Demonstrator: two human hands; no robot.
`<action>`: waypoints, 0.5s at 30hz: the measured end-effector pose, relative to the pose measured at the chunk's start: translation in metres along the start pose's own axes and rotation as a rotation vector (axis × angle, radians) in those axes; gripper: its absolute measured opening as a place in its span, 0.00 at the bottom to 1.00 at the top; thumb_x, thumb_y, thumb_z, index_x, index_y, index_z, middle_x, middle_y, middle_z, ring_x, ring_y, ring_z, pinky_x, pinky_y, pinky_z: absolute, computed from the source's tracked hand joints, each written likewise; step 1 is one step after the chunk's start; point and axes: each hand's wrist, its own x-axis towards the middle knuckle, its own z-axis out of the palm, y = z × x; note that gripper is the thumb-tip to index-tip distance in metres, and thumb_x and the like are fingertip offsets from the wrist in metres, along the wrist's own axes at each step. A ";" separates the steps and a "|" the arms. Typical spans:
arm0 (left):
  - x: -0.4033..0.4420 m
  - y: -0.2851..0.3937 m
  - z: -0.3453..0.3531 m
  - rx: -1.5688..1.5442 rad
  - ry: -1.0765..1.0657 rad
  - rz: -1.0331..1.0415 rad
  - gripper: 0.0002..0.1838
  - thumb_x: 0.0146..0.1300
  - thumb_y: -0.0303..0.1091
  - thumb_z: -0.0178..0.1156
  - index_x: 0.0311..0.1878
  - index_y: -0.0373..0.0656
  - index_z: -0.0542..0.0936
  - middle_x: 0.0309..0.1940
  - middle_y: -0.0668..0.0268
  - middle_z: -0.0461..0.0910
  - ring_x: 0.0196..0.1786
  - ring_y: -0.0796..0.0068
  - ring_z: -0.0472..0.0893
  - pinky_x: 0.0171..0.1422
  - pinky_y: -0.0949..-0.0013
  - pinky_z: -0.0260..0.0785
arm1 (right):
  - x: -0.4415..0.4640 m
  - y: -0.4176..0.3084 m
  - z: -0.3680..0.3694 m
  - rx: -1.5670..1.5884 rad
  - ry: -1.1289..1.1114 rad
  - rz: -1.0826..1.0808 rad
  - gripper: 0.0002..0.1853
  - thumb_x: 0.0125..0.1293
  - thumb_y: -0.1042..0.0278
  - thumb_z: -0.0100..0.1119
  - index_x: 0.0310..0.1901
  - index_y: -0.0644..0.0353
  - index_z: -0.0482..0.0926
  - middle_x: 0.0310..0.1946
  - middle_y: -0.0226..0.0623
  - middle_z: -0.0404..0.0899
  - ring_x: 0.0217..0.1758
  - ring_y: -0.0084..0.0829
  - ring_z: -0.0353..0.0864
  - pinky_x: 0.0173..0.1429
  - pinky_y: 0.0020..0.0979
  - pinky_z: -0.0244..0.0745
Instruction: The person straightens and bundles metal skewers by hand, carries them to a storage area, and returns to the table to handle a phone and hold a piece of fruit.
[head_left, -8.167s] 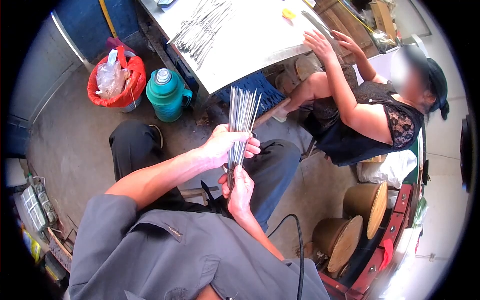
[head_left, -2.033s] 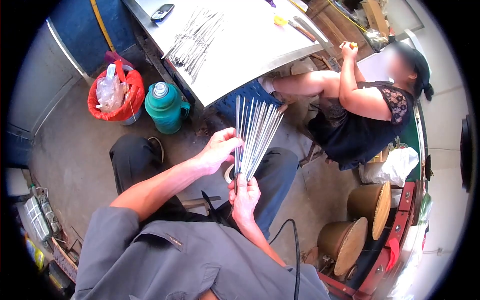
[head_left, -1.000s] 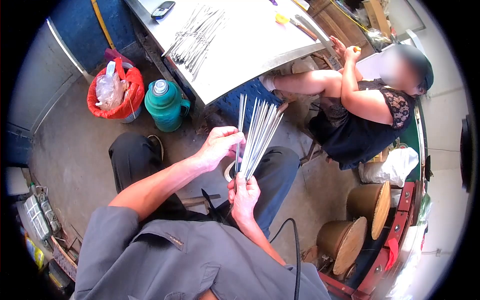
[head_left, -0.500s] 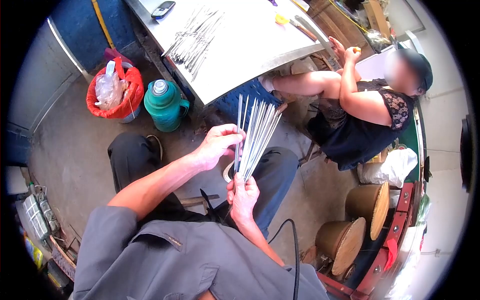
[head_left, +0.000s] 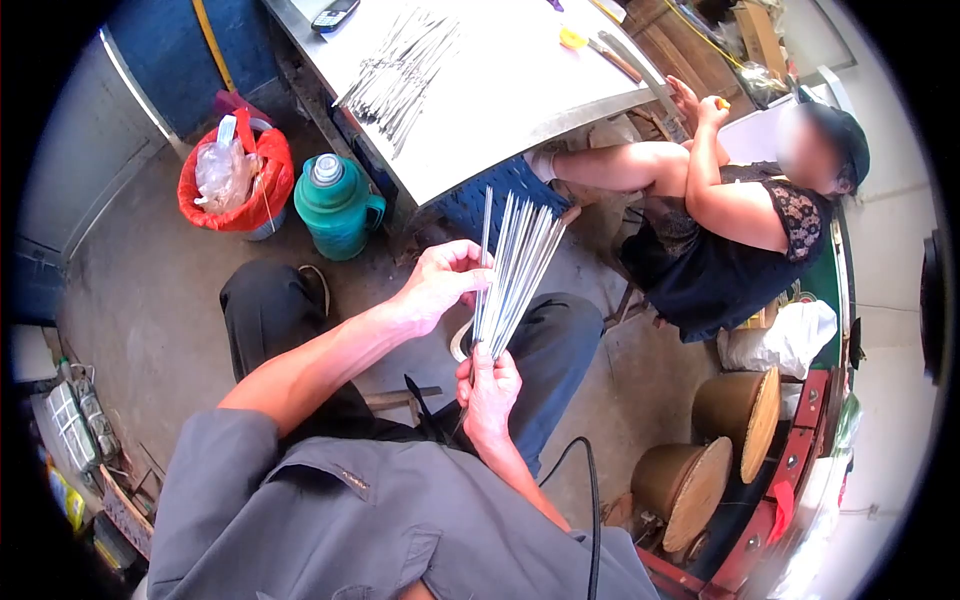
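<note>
A fanned bundle of thin metal rods (head_left: 522,265) stands upright over my lap. My right hand (head_left: 488,393) is closed around its gathered lower end. At the bundle's left edge my left hand (head_left: 440,285) pinches a rod or two between thumb and fingers; exactly how many is unclear. Beyond the hands, a loose pile of similar rods (head_left: 400,75) lies on the white-topped table (head_left: 480,130).
A seated person (head_left: 740,210) is at the right of the table. A teal flask (head_left: 333,210) and a red-lined bin (head_left: 240,180) stand on the floor at left. Two round drums (head_left: 680,490) are at lower right. A phone (head_left: 335,14) lies on the table.
Since the oldest frame the bundle has fanned out, and my left hand has moved from wrapping it to its left edge. The other person's hands have left the table. The view has shifted slightly.
</note>
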 end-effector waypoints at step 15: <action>-0.002 -0.001 0.004 -0.071 0.018 -0.093 0.05 0.67 0.32 0.59 0.36 0.43 0.77 0.30 0.68 0.79 0.31 0.78 0.78 0.32 0.71 0.74 | -0.004 0.001 -0.008 0.029 0.012 0.007 0.10 0.71 0.61 0.55 0.38 0.60 0.72 0.19 0.29 0.72 0.11 0.15 0.62 0.13 0.19 0.55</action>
